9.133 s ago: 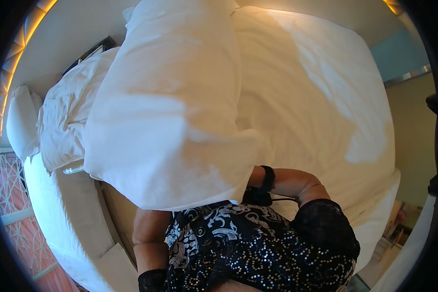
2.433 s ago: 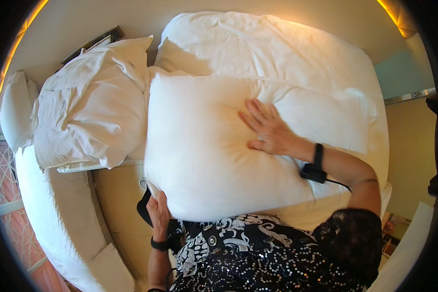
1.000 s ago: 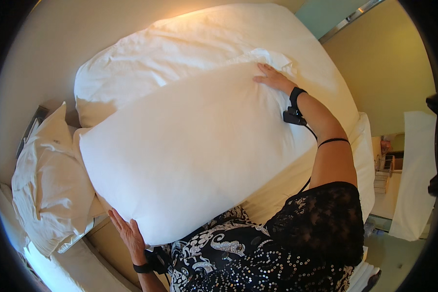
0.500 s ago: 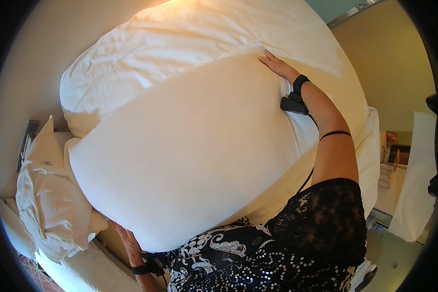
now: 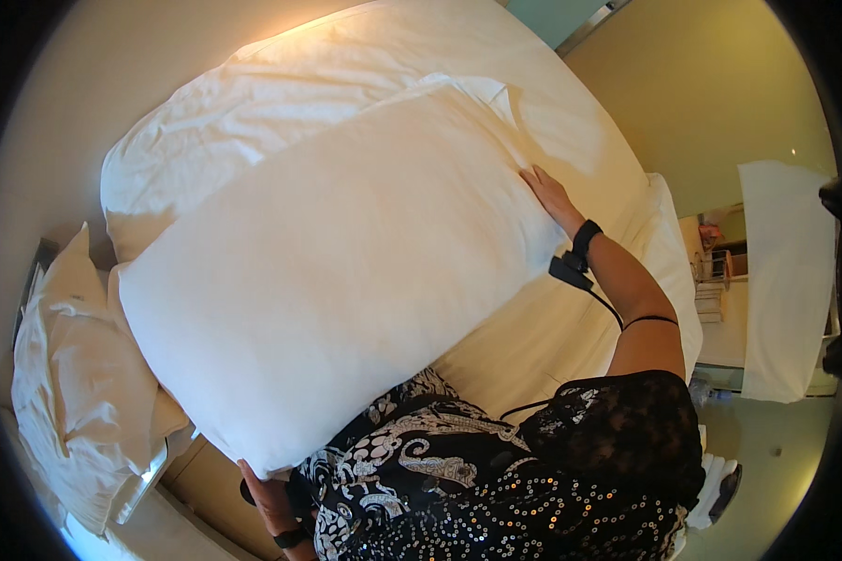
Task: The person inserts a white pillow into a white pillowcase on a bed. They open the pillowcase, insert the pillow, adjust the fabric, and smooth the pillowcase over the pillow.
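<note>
Right hand (image 5: 554, 198) has shifted since the last frame: then near the far corner of the pillow (image 5: 337, 262), now lower along its right-hand end. Bed and pillow both sit slightly further left in view.

Count: hands, 2; pillow between them, 1, white; bed (image 5: 566, 122), 1; black wristbands, 2, one on the right wrist (image 5: 587, 237) and one on the left (image 5: 290, 539). Crumpled white pillow (image 5: 89, 383) at far left, at least 1; anything beneath it not countable.

Orientation: pillow broad face up, long axis oblique, running lower left to upper right across the view. Short right-hand end faces lower right, loose cloth gathered at its far corner.

Position: pillow on the bed, its near side against the person's black patterned garment (image 5: 496, 477).

Hand state: right, fingers extended along the end edge; pinching or merely resting, cannot tell. Left hand (image 5: 269, 505), at the lower-left corner, partly hidden; grip cannot be told.
</note>
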{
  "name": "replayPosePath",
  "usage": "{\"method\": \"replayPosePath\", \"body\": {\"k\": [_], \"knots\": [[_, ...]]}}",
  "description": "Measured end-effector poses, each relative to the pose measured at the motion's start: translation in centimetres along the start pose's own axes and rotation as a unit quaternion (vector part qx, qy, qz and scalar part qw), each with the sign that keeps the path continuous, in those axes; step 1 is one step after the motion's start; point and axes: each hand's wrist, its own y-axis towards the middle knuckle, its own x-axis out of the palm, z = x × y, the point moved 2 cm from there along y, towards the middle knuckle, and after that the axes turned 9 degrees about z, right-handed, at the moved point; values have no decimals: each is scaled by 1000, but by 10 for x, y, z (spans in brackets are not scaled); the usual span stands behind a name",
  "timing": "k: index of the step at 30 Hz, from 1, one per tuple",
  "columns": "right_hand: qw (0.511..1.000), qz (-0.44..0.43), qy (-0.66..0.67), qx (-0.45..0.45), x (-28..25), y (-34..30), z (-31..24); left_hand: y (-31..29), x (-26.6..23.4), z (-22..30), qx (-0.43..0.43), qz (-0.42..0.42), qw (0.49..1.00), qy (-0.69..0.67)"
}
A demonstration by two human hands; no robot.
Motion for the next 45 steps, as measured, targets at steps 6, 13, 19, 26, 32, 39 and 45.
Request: {"method": "replayPosePath", "body": {"k": [6, 13, 19, 26, 32, 39, 45], "knots": [[991, 24, 97, 83, 2, -41, 55, 12, -11, -13, 53, -30, 997, -50], [919, 71, 353, 160, 17, -61, 79, 16, 18, 19, 44, 2, 991, -125], [940, 225, 255, 36, -11, -33, 59, 20, 26, 60, 276, 63, 959, 5], [965, 243, -85, 40, -17, -69, 73, 78, -15, 36, 250, 156, 952, 85], [972, 195, -120, -54, 46, -72, 134, 37, -21, 8, 167, 192, 964, -69], [920, 137, 300, 214, 63, -85, 129, 8, -27, -6, 156, 41, 985, 59], [895, 93, 366, 236, 68, -79, 139, 14, -20, -15, -27, -52, 952, -300]]}}
